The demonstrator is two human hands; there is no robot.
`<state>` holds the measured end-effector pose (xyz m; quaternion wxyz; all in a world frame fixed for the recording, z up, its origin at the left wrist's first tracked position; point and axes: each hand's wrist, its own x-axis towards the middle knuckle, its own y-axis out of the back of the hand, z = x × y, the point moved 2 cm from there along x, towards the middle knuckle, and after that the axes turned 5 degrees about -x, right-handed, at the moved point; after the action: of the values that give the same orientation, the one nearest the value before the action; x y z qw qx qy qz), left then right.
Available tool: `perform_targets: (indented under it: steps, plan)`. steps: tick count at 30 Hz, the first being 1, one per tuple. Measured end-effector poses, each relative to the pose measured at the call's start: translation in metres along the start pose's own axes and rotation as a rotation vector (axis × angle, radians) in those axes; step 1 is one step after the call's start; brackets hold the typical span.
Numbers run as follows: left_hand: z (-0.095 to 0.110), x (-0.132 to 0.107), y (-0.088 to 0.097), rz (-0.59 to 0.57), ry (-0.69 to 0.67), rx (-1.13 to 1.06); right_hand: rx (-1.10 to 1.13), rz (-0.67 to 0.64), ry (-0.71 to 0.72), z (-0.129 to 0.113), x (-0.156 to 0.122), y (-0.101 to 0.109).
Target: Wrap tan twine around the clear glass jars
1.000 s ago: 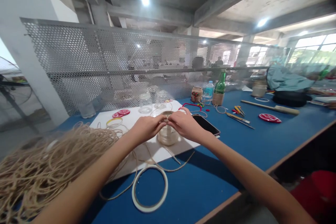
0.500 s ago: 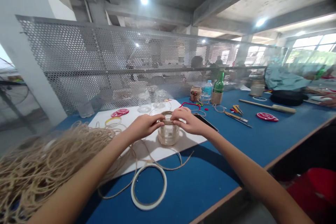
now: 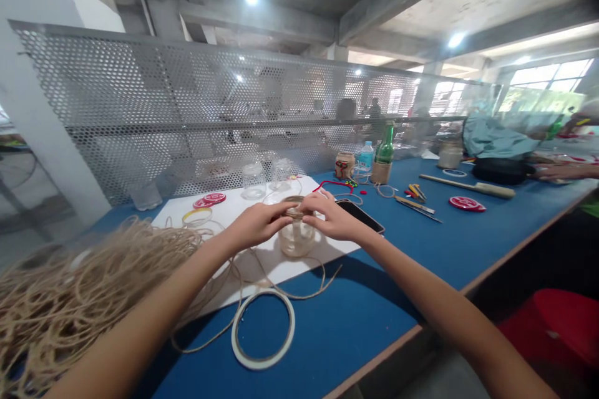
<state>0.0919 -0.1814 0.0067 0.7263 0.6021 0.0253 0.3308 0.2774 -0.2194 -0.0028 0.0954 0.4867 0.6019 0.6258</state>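
A clear glass jar [image 3: 297, 244] stands upright on a white sheet [image 3: 334, 252], with brown twine [image 3: 294, 214] around its neck. My left hand [image 3: 262, 223] is closed at the left of the neck, thumb and fingers pinching at the rim. On the opposite side, my right hand [image 3: 331, 217] holds the neck the same way, fingertips close to the left ones. Exactly how the twine lies under the fingers is hidden. A loose twine end [image 3: 322, 288] curves over the table in front of the jar.
Left lies a big heap of twine [image 3: 107, 287]. A tape roll [image 3: 262, 329] rests in front on the blue table [image 3: 374, 336]. Behind are glass jars [image 3: 254, 182], a phone [image 3: 360, 217] and a green bottle [image 3: 385, 146]. A mallet [image 3: 486, 188] and another person's hand [image 3: 556, 171] are right.
The view has shifted slightly, so the scene sits a little further left. Both hands stay at the jar's neck. At far right, more of another person's arm shows.
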Motion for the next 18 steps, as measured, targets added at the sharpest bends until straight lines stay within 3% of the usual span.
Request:
perform_targets:
  steps: [7, 12, 18]
  plan:
    - [-0.009, -0.001, 0.002, 0.024, 0.018, -0.034, 0.053, -0.048, 0.02, 0.01, -0.002, 0.005]
    - [-0.006, -0.001, 0.0, 0.026, 0.026, 0.014, 0.015, -0.024, -0.035, 0.0, -0.003, 0.006]
    - [0.003, 0.0, -0.008, 0.061, 0.033, 0.102, -0.078, 0.02, -0.001, -0.012, -0.003, 0.002]
